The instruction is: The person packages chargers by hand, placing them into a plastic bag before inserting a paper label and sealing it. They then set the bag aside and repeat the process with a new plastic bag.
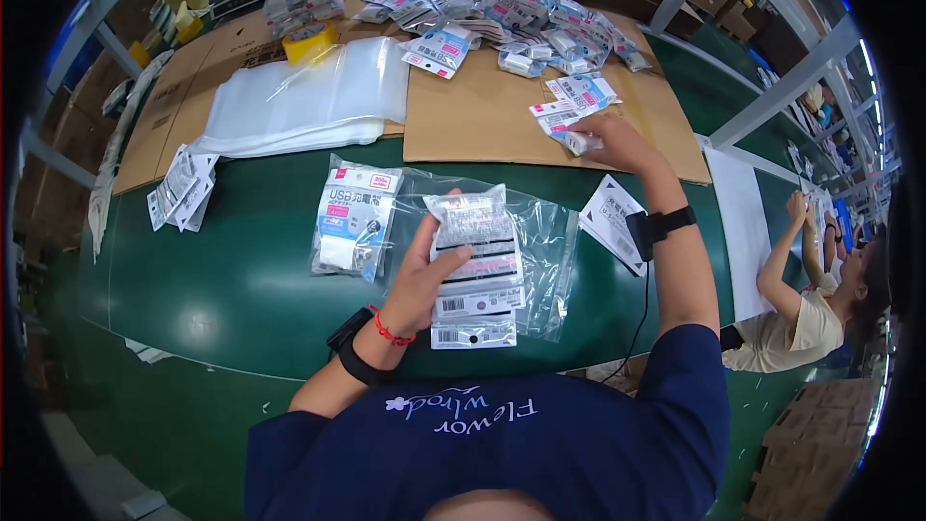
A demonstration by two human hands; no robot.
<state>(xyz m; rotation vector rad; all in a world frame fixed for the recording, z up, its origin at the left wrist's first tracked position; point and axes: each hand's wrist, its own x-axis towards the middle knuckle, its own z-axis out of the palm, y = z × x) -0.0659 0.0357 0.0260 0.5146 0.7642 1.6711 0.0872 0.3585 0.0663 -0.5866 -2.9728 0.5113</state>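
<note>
My left hand [415, 287] is closed on a few overlapping charger packets [477, 241], its thumb across their printed backs. They lie over a clear plastic bag [550, 285] on the green table. Left of that hand, in the same clear plastic, sits a white and blue charger packet [355, 212], front side up. My right hand [617, 142] reaches out to the cardboard, its fingers closed on the edge of a charger packet [576, 140]. Another packet [585, 91] lies just beyond it. Near my right forearm is a white card-backed packet [612, 217].
A heap of charger packets [511, 0] covers the far cardboard [453, 130]. Clear bags [299, 101] are stacked at left, with yellow tape [309, 41] on them. More packets [183, 188] lie at the left. A co-worker [805, 309] sits at right. A thin cable [641, 328] hangs from my right wrist.
</note>
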